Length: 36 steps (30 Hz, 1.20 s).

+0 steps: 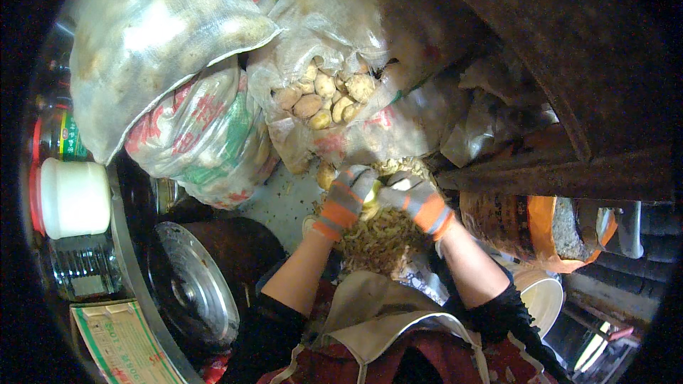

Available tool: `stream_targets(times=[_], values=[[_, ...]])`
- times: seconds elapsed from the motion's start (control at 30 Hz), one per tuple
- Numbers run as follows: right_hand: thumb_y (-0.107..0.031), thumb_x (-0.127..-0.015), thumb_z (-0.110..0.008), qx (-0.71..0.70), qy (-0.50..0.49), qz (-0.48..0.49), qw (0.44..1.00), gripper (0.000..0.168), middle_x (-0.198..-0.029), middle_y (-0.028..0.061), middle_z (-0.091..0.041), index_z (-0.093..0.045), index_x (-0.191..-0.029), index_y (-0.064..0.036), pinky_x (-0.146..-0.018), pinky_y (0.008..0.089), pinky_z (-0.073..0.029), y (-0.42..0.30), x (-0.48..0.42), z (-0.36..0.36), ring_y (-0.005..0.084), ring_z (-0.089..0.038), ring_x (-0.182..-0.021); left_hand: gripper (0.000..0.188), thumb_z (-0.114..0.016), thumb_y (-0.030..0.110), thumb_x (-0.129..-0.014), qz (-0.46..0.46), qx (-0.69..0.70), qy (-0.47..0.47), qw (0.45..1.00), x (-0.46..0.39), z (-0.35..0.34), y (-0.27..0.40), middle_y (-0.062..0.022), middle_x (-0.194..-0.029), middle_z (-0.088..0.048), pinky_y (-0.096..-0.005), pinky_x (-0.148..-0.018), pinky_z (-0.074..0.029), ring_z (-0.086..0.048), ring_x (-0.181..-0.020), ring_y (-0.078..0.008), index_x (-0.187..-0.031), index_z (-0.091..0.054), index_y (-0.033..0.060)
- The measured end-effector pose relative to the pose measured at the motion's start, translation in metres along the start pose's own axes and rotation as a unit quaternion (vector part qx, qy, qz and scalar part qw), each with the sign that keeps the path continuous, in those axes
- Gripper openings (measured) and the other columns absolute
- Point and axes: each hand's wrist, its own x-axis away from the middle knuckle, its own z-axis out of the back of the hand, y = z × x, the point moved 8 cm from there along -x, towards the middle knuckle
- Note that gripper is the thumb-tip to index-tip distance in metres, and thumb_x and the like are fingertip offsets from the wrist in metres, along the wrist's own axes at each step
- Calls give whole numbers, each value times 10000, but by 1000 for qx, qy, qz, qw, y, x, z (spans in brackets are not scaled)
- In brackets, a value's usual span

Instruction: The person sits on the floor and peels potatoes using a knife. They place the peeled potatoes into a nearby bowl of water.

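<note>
Both my hands wear grey and orange striped gloves and meet in front of me. My left hand [347,200] is closed around a pale yellow-green piece [371,192], perhaps a potato. My right hand [416,200] touches the same spot from the other side; something white shows at its fingers, too blurred to name. Below the hands lies a heap of brownish peelings [373,242]. Just beyond them are pale pieces [408,165]. A single potato [325,175] rests beside my left hand. Farther off, an open woven sack [336,141] shows several potatoes [324,85] in its mouth.
Full woven sacks [171,37] are piled at the upper left. A large dark pot [251,240] and a round metal lid [205,288] stand at the left, near a white tub [74,197] and a cardboard box [125,341]. At the right are a brown sack [496,224] and a pale bucket [544,298].
</note>
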Motion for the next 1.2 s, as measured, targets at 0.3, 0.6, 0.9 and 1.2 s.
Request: stream_targets(times=[0.3,0.6,0.9,1.2], values=[[-201,-749,-667,-336,-76,-37,938,370,-908,97,-631,-568,-1045,-1,-744,331,-547,-33,10,-5,213,-628,-859,203,-572,130,-791,-16,253,-16,967,-8,18,32,-112,-971,-591,-319,-778,-484,-583,-872,-219,-985,-561,71],[-220,-716,-700,-345,-38,-36,937,287,-803,92,-639,-637,-889,0,-679,282,-505,-21,9,-2,172,-617,-711,287,-600,267,-798,164,572,-26,803,-2,-1,16,-70,-917,-609,-325,-781,-479,-585,-852,-198,-1006,-566,71],[-153,-725,-704,46,-42,-55,997,255,-974,60,-644,-648,-951,-49,-832,317,-485,-29,14,-5,196,-595,-935,227,-627,198,-795,29,184,8,983,1,17,22,-70,-954,-617,-336,-824,-477,-567,-954,-212,-997,-599,97],[-166,-741,-692,-339,-21,9,941,319,-874,103,-637,-597,-983,18,-708,288,-525,-34,5,7,178,-623,-774,384,-500,372,-881,184,547,-131,806,13,-23,-12,-74,-1066,-593,-330,-856,-477,-573,-980,-208,-1111,-532,66]])
